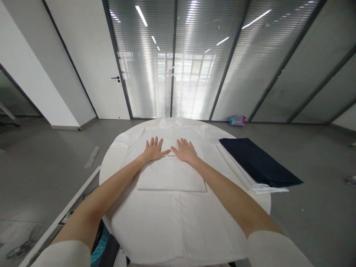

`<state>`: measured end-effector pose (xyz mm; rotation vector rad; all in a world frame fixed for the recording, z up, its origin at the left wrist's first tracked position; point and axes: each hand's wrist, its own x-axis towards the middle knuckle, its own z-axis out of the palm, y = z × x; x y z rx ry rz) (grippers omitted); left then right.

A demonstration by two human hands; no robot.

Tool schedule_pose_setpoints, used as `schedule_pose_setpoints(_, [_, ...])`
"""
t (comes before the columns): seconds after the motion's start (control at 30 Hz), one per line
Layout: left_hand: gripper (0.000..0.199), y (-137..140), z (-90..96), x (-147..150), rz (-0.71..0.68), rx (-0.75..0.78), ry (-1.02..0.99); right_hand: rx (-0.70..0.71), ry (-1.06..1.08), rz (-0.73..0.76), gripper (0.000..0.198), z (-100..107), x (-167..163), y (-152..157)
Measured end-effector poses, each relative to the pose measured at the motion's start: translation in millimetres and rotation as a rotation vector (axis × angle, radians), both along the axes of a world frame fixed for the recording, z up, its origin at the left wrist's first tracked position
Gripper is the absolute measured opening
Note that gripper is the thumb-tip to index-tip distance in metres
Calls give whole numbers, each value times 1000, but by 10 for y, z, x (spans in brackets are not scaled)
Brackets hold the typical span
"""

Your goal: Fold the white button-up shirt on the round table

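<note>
A white button-up shirt lies spread over a round white table, its collar at the far end and its front placket running toward me. On top of it rests a flat white rectangular piece; whether this is folded cloth or a board I cannot tell. My left hand lies flat, fingers spread, at the far left part of this piece. Mirroring it on the right, my right hand is also flat with fingers apart. The two thumbs point toward each other, almost meeting. Neither hand grips anything.
Folded dark navy cloth lies on white folded cloth, overhanging the right edge of the table. Below left are a white-edged frame and a blue item. A blue and pink bundle sits by the glass partition.
</note>
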<state>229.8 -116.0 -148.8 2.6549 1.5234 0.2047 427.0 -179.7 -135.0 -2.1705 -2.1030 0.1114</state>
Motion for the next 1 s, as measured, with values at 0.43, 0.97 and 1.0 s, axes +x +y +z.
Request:
schedule_pose_setpoints(0.43, [51, 261, 131, -37, -52, 223, -126, 89, 3, -38, 68, 245, -61, 206])
schedule_pose_setpoints(0.97, [65, 703, 102, -438, -4, -68, -238, 17, 6, -23, 56, 142, 539, 362])
schedule_pose_setpoints(1.0, [68, 716, 143, -482, -15, -98, -264, 19, 4, -25, 56, 145, 547, 378])
